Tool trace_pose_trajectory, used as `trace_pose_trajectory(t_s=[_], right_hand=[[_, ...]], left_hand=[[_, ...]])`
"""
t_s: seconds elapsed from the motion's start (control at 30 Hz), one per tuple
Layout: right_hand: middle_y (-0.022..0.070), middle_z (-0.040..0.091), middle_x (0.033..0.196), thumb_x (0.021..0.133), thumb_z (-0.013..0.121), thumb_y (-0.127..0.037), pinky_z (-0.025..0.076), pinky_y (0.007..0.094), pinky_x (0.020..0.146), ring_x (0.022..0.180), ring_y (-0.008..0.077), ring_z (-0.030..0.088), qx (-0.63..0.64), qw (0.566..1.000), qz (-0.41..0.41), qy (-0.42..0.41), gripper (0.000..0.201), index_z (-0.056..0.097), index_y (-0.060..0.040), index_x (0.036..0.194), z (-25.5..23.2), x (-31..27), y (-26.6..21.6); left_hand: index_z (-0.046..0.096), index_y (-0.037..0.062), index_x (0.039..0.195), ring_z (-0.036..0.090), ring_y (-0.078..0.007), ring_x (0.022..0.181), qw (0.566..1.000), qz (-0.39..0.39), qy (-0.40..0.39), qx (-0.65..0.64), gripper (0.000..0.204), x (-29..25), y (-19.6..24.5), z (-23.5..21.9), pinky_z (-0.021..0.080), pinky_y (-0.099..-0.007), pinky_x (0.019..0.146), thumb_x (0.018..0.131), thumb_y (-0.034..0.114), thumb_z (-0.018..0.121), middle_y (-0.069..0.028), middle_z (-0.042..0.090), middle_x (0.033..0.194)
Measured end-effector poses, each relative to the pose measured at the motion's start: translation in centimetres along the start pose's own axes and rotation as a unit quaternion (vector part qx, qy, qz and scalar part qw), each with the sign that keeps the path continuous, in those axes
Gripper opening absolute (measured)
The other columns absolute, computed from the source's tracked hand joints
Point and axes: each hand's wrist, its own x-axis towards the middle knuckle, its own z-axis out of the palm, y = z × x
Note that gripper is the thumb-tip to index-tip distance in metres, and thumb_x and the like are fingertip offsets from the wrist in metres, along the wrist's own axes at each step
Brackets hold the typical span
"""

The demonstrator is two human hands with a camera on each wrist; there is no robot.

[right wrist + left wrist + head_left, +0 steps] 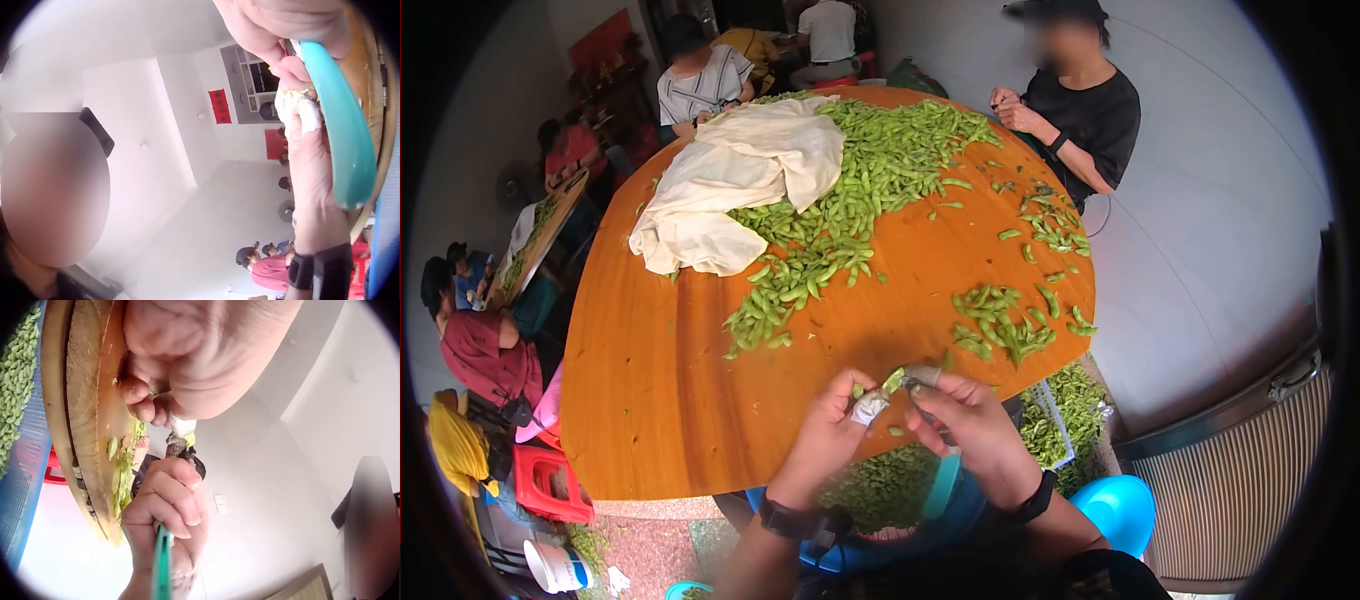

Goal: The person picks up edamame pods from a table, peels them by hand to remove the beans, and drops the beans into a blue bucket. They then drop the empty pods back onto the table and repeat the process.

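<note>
At the far left of the wooden tabletop [650, 400], a crumpled cream cloth [745, 170] lies over part of a large heap of green bean pods [880, 160], which spreads out beside it toward the near side.

The left hand [828, 428] reaches in over the near edge, its forearm angled up and inward and a dark band round the wrist. Its fingers are bent, and its thumb and fingertips, with a white wrapping [870, 407] on one digit, pinch a green pod [894, 380] that sits between the two hands.

Below the hands, a blue basin [810, 560] holds many small green pieces [880, 485].

The right hand [980, 430] comes in from the other side, forearm slanting up and inward, a black band at its wrist. Its fingers curl round a tool with a smooth teal handle [942, 487], the handle pointing down out of the grip, and its fingertips are close to the pod.

Farther right, a smaller cluster of green pods [1005, 325] lies near the tabletop's edge; beyond the edge, a pale-rimmed crate [1052, 425] holds more green pieces.
</note>
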Motion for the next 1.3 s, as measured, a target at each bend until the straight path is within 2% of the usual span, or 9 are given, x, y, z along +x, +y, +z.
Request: trace_pose_trajectory(t_s=[0.2, 0.4, 0.83, 0.93, 1.0, 1.13, 1.2, 1.27, 1.3], right_hand=[[0.0023, 0.062, 0.076, 0.1, 0.05, -0.016, 0.039, 0.0195, 0.043, 0.05, 0.0045, 0.051, -0.063, 0.998, 0.021, -0.007, 0.022, 0.061, -0.002, 0.114, 0.4, -0.4, 0.3], [0.0015, 0.063, 0.076, 0.1, 0.05, -0.016, 0.038, 0.0186, 0.042, 0.051, 0.0038, 0.053, -0.083, 0.995, 0.046, -0.012, 0.017, 0.061, -0.0026, 0.103, 0.4, -1.4, -0.2], [0.0007, 0.062, 0.073, 0.1, 0.052, -0.017, 0.036, 0.0183, 0.041, 0.048, 0.0036, 0.049, -0.135, 0.99, 0.034, -0.009, 0.016, 0.062, -0.0049, 0.105, -0.3, -2.1, 0.1], [0.0015, 0.062, 0.072, 0.098, 0.054, -0.017, 0.032, 0.0187, 0.04, 0.047, 0.0044, 0.047, -0.056, 0.996, 0.055, -0.033, 0.016, 0.062, -0.0052, 0.106, -0.7, -1.9, 0.2], [0.0027, 0.061, 0.072, 0.097, 0.056, -0.016, 0.03, 0.0191, 0.04, 0.046, 0.0054, 0.046, 0.035, 0.993, 0.089, -0.065, 0.015, 0.062, -0.0057, 0.106, -1.2, -1.4, 0.8], [0.0039, 0.062, 0.073, 0.096, 0.057, -0.014, 0.03, 0.0196, 0.04, 0.047, 0.0063, 0.047, 0.123, 0.982, 0.119, -0.082, 0.015, 0.062, -0.0054, 0.107, -0.6, -1.0, 0.9], [0.0042, 0.062, 0.074, 0.096, 0.058, -0.014, 0.031, 0.0199, 0.039, 0.047, 0.0064, 0.048, 0.036, 0.998, 0.04, -0.024, 0.016, 0.061, -0.0046, 0.109, -0.2, -1.0, 0.4], [0.0036, 0.063, 0.074, 0.096, 0.057, -0.012, 0.033, 0.0196, 0.04, 0.048, 0.0058, 0.049, 0.017, 1.0, 0.017, -0.006, 0.017, 0.061, -0.0043, 0.11, -0.1, -1.1, 0.5], [0.0031, 0.063, 0.074, 0.096, 0.057, -0.011, 0.034, 0.0195, 0.041, 0.049, 0.0053, 0.049, -0.04, 0.999, -0.006, 0.018, 0.016, 0.061, -0.0043, 0.11, 0.3, -1.3, 0.5]], left_hand=[[0.054, 0.0068, 0.09, 0.049, -0.0019, 0.061, 0.995, 0.057, -0.001, 0.08, 0.01, 0.0, 0.3, 0.1, 0.037, -0.0188, 0.052, 0.091, 0.007, 0.063, 0.0039, 0.058, 0.076], [0.056, 0.0051, 0.088, 0.052, -0.0013, 0.068, 0.993, 0.06, -0.007, 0.098, 0.011, -0.2, 1.0, 0.2, 0.041, -0.0199, 0.059, 0.091, 0.009, 0.066, 0.0045, 0.06, 0.077], [0.059, 0.0034, 0.087, 0.058, -0.0049, 0.078, 0.99, 0.012, -0.073, 0.119, 0.009, -0.1, 1.0, 0.0, 0.047, -0.0224, 0.071, 0.09, 0.008, 0.066, 0.0018, 0.064, 0.081], [0.06, 0.0052, 0.088, 0.057, -0.0044, 0.074, 0.991, 0.022, -0.09, 0.096, 0.007, -0.3, 1.3, -0.5, 0.045, -0.0211, 0.065, 0.091, 0.01, 0.066, 0.0025, 0.062, 0.078], [0.061, 0.0076, 0.09, 0.053, -0.0031, 0.067, 0.985, -0.095, -0.116, -0.084, 0.005, -0.5, 1.4, -1.2, 0.041, -0.0183, 0.058, 0.092, 0.011, 0.064, 0.0037, 0.059, 0.076], [0.062, 0.0092, 0.092, 0.049, -0.0017, 0.062, 0.974, -0.114, -0.107, -0.165, 0.005, -0.4, 2.0, -1.1, 0.036, -0.0162, 0.053, 0.093, 0.013, 0.063, 0.0046, 0.057, 0.074], [0.061, 0.0086, 0.092, 0.048, -0.001, 0.062, 0.982, -0.133, -0.024, -0.133, 0.006, -0.2, 2.5, 0.2, 0.034, -0.0155, 0.053, 0.093, 0.014, 0.064, 0.0055, 0.057, 0.074], [0.059, 0.0049, 0.092, 0.054, -0.0047, 0.066, 0.998, -0.053, -0.025, -0.029, 0.007, -0.2, 1.6, 0.9, 0.041, -0.0198, 0.056, 0.092, 0.011, 0.063, 0.0011, 0.059, 0.074], [0.058, 0.0026, 0.093, 0.057, -0.0086, 0.068, 0.994, 0.002, 0.02, 0.108, 0.007, -0.5, 1.7, 1.5, 0.044, -0.0235, 0.058, 0.092, 0.009, 0.061, -0.0028, 0.06, 0.074]])
